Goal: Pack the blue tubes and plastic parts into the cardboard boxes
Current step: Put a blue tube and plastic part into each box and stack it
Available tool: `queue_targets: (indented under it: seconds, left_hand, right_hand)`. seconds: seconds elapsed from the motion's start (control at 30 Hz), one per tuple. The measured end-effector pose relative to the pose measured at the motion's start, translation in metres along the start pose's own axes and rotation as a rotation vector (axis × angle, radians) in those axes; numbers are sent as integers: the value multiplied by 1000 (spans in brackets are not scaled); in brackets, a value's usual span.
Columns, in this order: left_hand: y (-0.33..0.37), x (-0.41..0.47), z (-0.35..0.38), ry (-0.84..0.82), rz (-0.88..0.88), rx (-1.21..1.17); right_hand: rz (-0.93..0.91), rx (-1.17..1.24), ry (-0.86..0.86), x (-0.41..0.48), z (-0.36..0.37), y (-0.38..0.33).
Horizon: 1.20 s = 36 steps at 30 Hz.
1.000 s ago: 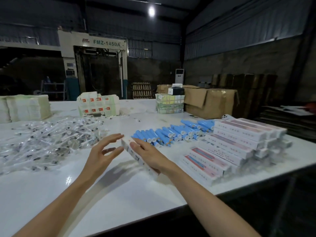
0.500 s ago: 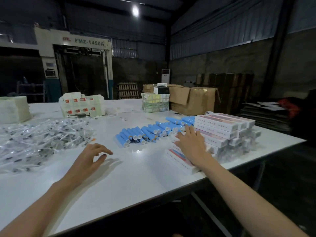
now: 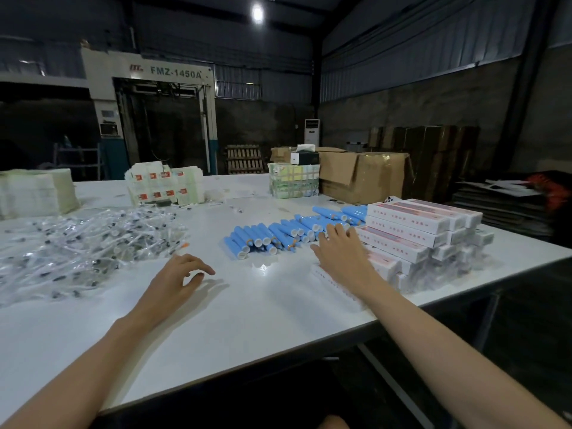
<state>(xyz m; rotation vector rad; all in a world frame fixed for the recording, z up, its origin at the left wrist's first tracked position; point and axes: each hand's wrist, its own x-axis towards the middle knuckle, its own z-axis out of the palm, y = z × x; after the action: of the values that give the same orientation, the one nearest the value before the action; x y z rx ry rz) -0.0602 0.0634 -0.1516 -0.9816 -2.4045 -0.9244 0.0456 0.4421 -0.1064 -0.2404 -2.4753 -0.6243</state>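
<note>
A: Far left of the table (image 3: 247,329)?

B: Flat white stack (image 3: 34,195) at the back edge. In front of it is a loose heap of clear-wrapped plastic parts (image 3: 83,243), which spreads toward centre.

A: Left hand (image 3: 173,281)?

B: Just right of the heap, low over bare tabletop. Fingers loosely curled and slightly apart, holding nothing. I cannot tell whether the fingertips touch the surface.

A: Behind it?

B: Red-labelled bundle (image 3: 164,187), well back.

A: The tubes?

B: Blue tubes (image 3: 278,233) lie on their sides in a ragged row at centre, white caps toward the camera. The row runs up to the box pile.

A: Right hand (image 3: 343,258)?

B: Palm down, fingers straight and a little spread, lying flat on a low box (image 3: 332,281) at the pile's near-left foot. Fingertips are near the closest tube caps.

A: Far right?

B: Closed cardboard boxes (image 3: 418,233) stacked in several layers by the table edge. A brown carton (image 3: 365,176) stands behind them.
</note>
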Motion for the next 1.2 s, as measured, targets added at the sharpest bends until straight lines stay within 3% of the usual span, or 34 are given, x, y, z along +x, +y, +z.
queue_targets:
  seconds: [0.27,0.47,0.6,0.9,1.03,1.2]
  left_hand:
    - [2,-4,-4,92,-124,95]
    - [1,-4,-10,209,-265,141]
    - [-4,-4,-9,249,-356,166]
    - [-10,-2,-54,148,-434,332]
    - [-35,-37,-122,167,-601,601]
    - [-80,-132,-220,114,-959,911]
  right_hand:
    - [-175,393,96,62,-30,-118]
    - [-173,810,58,88,-41,-205]
    - [-109,962,8,80,-29,-252]
    - [-148,957,-16,77,-3,-257]
    - [-143,1040,-70,77,-3,-256]
    - [-109,1116,-112,80,-2,-255]
